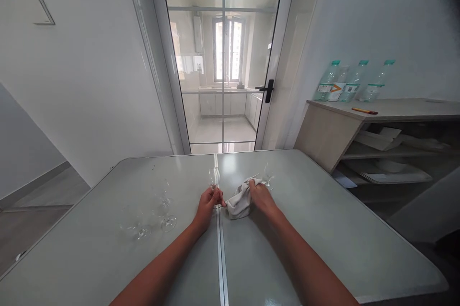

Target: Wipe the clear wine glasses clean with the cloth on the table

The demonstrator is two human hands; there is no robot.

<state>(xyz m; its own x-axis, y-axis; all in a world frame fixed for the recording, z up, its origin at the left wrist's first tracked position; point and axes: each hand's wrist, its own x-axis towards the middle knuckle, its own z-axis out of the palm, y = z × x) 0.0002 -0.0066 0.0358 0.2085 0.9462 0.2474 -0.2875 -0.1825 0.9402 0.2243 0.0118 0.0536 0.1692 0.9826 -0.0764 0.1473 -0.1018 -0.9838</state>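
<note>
My left hand (pixel 207 204) is closed around the stem of a clear wine glass (pixel 213 179) that stands upright at the middle seam of the grey table (pixel 323 220). My right hand (pixel 261 197) grips a crumpled grey cloth (pixel 240 202) resting on the table just right of that glass. Another clear glass (pixel 268 177) stands right behind my right hand. To the left stand three more clear glasses (pixel 163 205), one of them nearer the front (pixel 138 229).
A glass door (pixel 223 57) with a black handle (pixel 268 89) is behind the table. At the right stands a wooden shelf unit (pixel 381 114) with several water bottles (pixel 354 81) and an orange pen (pixel 364 110) on top.
</note>
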